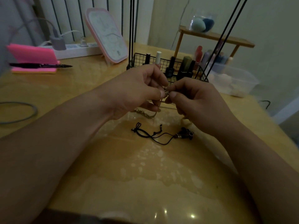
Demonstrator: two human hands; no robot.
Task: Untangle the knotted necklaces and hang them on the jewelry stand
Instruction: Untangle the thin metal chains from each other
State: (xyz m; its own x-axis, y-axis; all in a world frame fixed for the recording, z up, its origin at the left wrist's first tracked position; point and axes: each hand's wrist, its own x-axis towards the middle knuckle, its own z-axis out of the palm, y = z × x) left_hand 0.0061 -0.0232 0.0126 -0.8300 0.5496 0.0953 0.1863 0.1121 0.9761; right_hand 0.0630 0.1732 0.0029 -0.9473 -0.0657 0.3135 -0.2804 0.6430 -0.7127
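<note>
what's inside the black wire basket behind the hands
The wire basket holds a black tube, a white tube and nail polish bottles. The left hand and right hand, pinching a chain necklace, cover its front, so much of its floor is hidden.

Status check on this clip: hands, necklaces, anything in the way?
Left hand and right hand both pinching the chain necklace at its knot. Black cord necklace lying on the table, untouched. Nothing blocking the hands.

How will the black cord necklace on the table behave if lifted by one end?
Probably floppy: the black cord necklace lies in loose curves. Its dark pendant cluster looks heavier, so it may dangle and swing. The knotted ends could snag.
</note>
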